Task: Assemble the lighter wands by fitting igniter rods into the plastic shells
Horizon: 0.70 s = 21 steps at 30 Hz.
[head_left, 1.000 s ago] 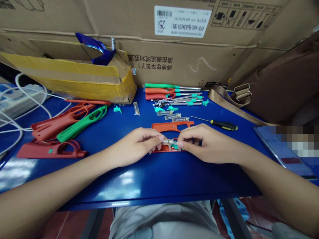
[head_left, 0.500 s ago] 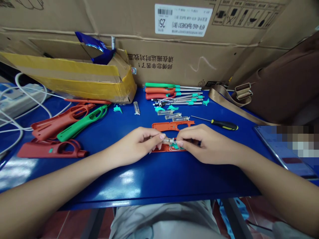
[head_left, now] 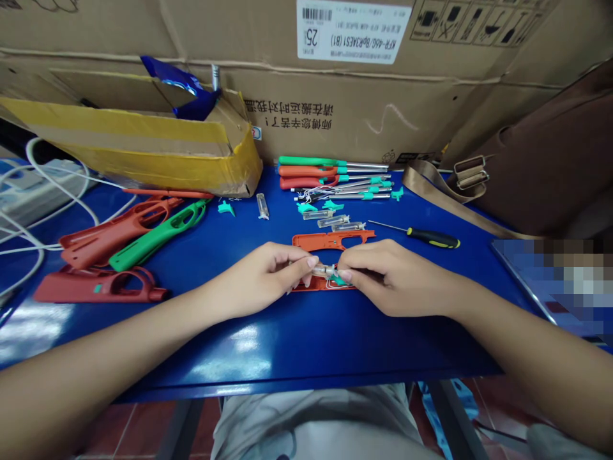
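Note:
My left hand and my right hand meet at the middle of the blue table. Both pinch a small clear tube with a teal plastic piece between their fingertips. Under the hands lies an orange plastic handle shell, partly hidden by my fingers. A second orange piece shows just below the fingertips.
Red and green handle shells lie at the left. Finished lighters with metal tubes, clear tubes and teal bits sit behind my hands. A screwdriver lies right, a taped cardboard box back left, a brown bag right, white cables far left.
My hands stay in nearly the same place, with only small finger movement on the little tube. The view has tipped slightly.

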{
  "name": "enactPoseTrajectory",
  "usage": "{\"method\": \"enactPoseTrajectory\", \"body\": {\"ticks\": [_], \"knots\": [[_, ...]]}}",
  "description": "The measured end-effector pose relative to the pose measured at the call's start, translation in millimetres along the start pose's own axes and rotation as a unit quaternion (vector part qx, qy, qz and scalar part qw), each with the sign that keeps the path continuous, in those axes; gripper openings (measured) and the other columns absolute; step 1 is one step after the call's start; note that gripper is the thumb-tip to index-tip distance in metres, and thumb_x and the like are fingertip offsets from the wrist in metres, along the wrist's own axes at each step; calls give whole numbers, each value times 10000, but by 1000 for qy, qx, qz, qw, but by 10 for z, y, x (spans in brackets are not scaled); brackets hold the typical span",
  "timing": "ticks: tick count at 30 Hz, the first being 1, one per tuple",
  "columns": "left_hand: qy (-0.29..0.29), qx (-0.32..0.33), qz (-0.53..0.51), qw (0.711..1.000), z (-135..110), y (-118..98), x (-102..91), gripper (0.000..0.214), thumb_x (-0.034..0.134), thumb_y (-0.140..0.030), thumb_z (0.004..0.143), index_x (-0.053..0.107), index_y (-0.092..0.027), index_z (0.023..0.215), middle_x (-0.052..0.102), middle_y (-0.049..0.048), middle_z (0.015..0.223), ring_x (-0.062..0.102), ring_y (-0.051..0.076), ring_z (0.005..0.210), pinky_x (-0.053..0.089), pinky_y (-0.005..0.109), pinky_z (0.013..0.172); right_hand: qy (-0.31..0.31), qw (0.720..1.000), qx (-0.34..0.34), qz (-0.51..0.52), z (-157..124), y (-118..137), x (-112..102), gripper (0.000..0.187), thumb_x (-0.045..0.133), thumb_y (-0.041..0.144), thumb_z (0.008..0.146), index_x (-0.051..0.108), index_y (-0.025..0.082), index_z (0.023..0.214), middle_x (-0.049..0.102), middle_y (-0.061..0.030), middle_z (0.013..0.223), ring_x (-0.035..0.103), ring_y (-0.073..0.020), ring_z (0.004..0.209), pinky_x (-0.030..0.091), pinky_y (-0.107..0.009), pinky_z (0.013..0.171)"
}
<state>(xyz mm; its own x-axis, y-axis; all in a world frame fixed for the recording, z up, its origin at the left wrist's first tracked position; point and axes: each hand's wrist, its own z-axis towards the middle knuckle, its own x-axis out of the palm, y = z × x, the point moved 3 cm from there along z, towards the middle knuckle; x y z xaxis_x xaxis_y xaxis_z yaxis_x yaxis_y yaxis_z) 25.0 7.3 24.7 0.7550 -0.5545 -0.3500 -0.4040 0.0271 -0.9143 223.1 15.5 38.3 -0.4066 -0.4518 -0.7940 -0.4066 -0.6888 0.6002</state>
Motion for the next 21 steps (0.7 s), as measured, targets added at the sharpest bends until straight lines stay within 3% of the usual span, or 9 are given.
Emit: {"method": "enactPoseTrajectory", "body": {"ticks": [21], "knots": [[-4, 14, -9, 1000, -27, -49, 49, 356, 501, -389, 965, 609, -148, 727, 449, -48, 612, 370, 97, 569, 312, 218, 535, 4, 993, -48, -105, -13, -42, 71, 197, 486, 77, 896, 499, 194, 738, 499, 23, 704, 429, -121, 612, 315, -273, 591]]}}
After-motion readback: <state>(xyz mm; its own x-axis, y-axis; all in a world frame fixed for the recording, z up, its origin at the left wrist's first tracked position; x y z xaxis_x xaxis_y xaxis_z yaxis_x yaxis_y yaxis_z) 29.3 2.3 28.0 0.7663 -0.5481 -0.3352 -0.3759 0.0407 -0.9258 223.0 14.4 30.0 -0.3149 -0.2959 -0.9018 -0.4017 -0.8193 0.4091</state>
